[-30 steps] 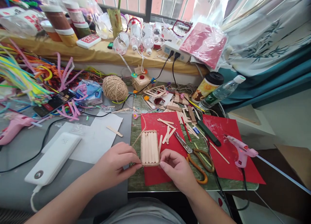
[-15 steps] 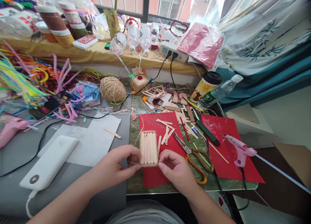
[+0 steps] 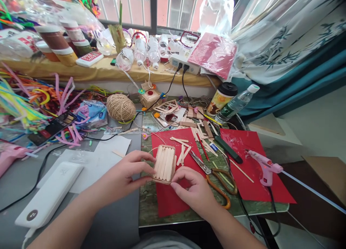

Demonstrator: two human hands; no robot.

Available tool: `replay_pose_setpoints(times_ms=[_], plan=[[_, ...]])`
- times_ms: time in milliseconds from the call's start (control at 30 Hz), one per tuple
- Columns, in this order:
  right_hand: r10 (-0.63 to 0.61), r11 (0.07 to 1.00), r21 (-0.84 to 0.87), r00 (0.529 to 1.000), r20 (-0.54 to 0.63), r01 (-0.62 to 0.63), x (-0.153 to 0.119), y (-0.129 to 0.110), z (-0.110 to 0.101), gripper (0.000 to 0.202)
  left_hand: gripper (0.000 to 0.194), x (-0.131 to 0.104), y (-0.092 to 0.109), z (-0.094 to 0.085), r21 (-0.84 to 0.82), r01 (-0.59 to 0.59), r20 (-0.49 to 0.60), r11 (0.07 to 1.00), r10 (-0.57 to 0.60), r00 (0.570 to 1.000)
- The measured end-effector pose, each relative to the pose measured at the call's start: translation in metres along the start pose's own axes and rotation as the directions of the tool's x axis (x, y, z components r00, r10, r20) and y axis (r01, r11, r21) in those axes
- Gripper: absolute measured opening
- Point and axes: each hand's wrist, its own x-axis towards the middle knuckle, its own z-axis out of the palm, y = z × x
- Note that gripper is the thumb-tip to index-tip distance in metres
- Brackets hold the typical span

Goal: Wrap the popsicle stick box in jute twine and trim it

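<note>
- A small rectangular panel of pale flat wooden sticks, edged in tan twine (image 3: 164, 164), sits slightly tilted between two bare hands, above a red paper sheet (image 3: 169, 205) on a green wood-grain tabletop (image 3: 148, 209); clock directions run from the panel.
- At 8 o'clock, the left hand (image 3: 125, 177) touches the panel's left edge with bent, parted fingers; whether it is gripping firmly cannot be told.
- At 4 o'clock, the right hand (image 3: 193, 187) pinches the panel's lower right corner between thumb and forefinger.
- Loose pale wooden sticks (image 3: 182, 154) lie crossed at 2 o'clock, near the panel on the red paper.
- Metal scissors with orange-brown handles (image 3: 201, 163) lie just past the right hand, between 3 and 4 o'clock.
- A pink glue gun with a long translucent stick (image 3: 266, 166) rests at 3 o'clock on a second red sheet (image 3: 245, 141).
- A tan ball of twine (image 3: 121, 108) sits at 11 o'clock, a white rectangular power bank (image 3: 50, 193) between 8 and 9.
</note>
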Motion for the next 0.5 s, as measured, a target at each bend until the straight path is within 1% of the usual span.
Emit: replay_pose_setpoints(times_ms=[67, 133, 233, 300, 400, 500], plan=[[-0.048, 0.998, -0.038, 0.999, -0.002, 0.048, 0.004, -0.001, -0.002, 0.006, 0.024, 0.004, 0.003, -0.002, 0.050, -0.009, -0.007, 0.999, 0.010, 1.000], [-0.070, 0.996, -0.056, 0.997, -0.013, 0.069, 0.008, -0.003, -0.003, 0.007, 0.028, 0.008, 0.011, 0.000, 0.102, 0.011, -0.030, 0.995, -0.008, 1.000], [-0.088, 0.993, -0.075, 0.996, -0.020, 0.086, 0.013, -0.004, -0.001, 0.008, 0.031, 0.012, 0.027, 0.011, 0.182, 0.052, -0.116, 0.982, -0.031, 0.993], [-0.115, 0.990, -0.083, 0.993, -0.013, 0.113, 0.016, -0.002, 0.002, 0.008, 0.028, 0.015, 0.032, 0.021, 0.204, 0.027, -0.162, 0.979, 0.007, 0.987], [-0.145, 0.987, -0.073, 0.989, -0.028, 0.143, 0.020, 0.001, 0.005, 0.008, 0.024, 0.019, 0.026, 0.033, 0.186, -0.059, -0.178, 0.981, 0.093, 0.980], [-0.142, 0.989, -0.063, 0.987, -0.074, 0.137, 0.022, 0.004, 0.005, 0.008, 0.027, 0.022, 0.013, 0.038, 0.156, -0.106, -0.202, 0.982, 0.137, 0.970]])
